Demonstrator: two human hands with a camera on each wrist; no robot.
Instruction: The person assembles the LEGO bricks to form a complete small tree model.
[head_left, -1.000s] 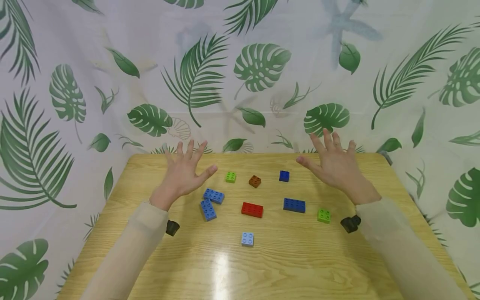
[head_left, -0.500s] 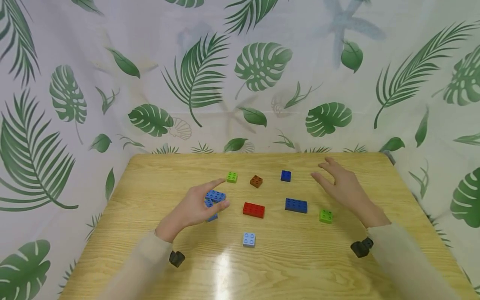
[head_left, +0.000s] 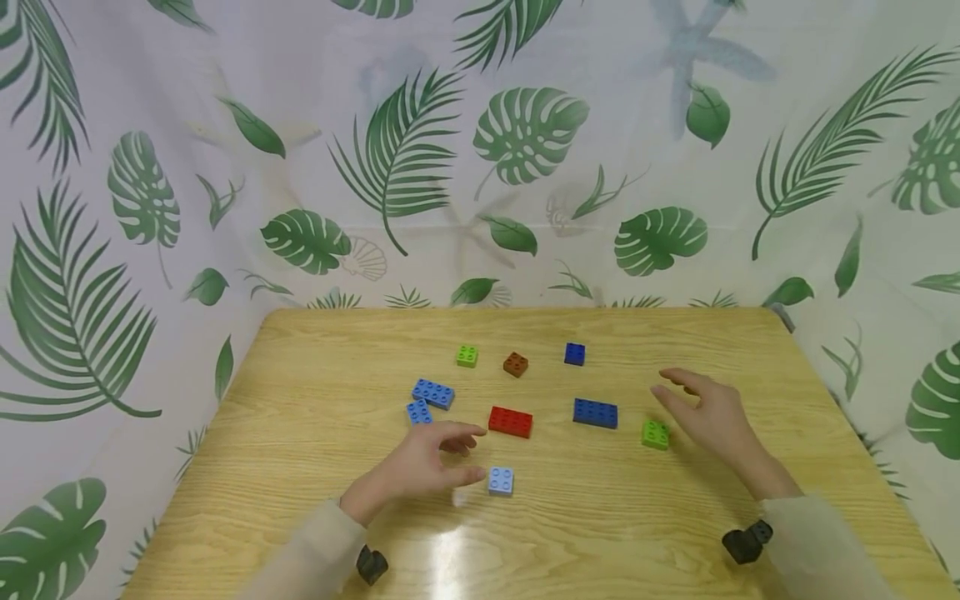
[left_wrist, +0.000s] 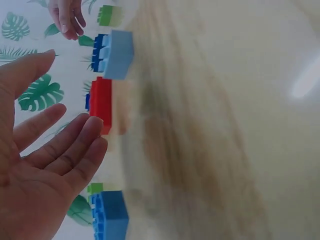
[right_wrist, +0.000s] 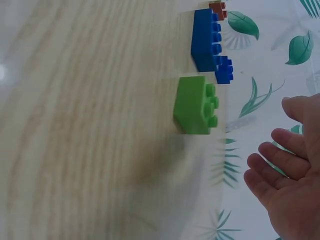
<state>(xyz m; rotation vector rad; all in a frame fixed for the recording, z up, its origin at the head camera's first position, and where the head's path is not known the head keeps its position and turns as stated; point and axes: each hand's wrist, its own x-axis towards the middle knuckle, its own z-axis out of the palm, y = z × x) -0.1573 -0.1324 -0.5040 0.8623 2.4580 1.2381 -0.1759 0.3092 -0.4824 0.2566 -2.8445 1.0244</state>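
In the head view my left hand (head_left: 431, 460) hovers beside a light blue square brick (head_left: 501, 481), thumb tip near its left side, with nothing between the fingers. A red brick (head_left: 511, 422) lies just past those fingertips. My right hand (head_left: 708, 417) is over the right side of the table, fingers loosely bent and holding nothing. Nearest to it is a green square brick (head_left: 655, 434), seen standing studs-up on the wood in the right wrist view, apart from the fingers. A long dark blue brick (head_left: 596, 413) lies left of that green one.
Two medium blue bricks (head_left: 432, 394) lie touching behind my left hand, the nearer one partly hidden. Farther back are another green brick (head_left: 467, 357), a brown brick (head_left: 515, 364) and a small dark blue brick (head_left: 574, 354). A leaf-patterned cloth (head_left: 555, 250) hangs behind the wooden table (head_left: 600, 525).
Both hands have come down from raised, spread poses. The left has moved right and nearer, from the back left to the light blue brick; the right has come nearer toward the green brick. No brick has shifted.
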